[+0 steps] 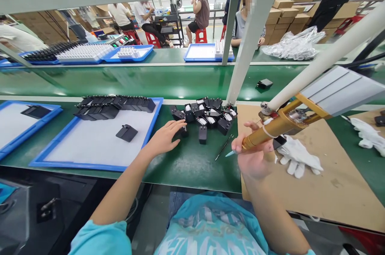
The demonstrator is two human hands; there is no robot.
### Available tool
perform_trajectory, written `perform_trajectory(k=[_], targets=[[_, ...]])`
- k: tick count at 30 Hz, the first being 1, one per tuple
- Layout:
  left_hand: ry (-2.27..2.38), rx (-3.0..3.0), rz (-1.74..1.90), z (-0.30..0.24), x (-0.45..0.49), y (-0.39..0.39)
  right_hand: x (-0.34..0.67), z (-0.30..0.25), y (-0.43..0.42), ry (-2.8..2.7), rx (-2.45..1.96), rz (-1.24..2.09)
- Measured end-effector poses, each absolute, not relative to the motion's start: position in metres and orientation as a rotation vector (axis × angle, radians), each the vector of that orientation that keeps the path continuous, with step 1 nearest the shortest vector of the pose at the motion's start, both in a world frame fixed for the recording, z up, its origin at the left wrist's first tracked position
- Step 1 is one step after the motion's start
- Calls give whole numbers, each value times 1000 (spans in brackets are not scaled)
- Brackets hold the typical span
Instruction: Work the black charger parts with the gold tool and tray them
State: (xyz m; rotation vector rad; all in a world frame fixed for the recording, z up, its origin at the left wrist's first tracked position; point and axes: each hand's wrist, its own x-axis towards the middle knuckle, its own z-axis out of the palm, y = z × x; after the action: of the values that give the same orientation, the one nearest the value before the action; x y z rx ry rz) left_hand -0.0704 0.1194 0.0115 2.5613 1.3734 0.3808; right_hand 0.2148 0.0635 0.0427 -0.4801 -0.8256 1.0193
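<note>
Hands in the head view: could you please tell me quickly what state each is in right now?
Left hand: open, fingers spread, at the pile of black parts, gripping nothing.
Right hand: closed around the gold tool.

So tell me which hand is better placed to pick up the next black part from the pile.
Left, probably. The left hand rests at the pile of black parts, fingers open; the right hand is full, gripping the gold tool.
</note>
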Motion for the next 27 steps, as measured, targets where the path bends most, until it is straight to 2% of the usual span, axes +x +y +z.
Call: perform_trajectory(k=[10, 18, 22, 27], targets=[[1531, 2737, 232, 16, -65, 114, 217, 41, 60, -837, -440, 1030], [1751, 2175, 490, -14, -43, 48, 207, 43, 59, -844, -441, 1057], [1775, 2233, 769, -20, -15, 32, 201, 47, 59, -854, -433, 1072], [1705, 2305, 889, -22, 16, 34, 198, 48, 58, -860, -441, 1051]])
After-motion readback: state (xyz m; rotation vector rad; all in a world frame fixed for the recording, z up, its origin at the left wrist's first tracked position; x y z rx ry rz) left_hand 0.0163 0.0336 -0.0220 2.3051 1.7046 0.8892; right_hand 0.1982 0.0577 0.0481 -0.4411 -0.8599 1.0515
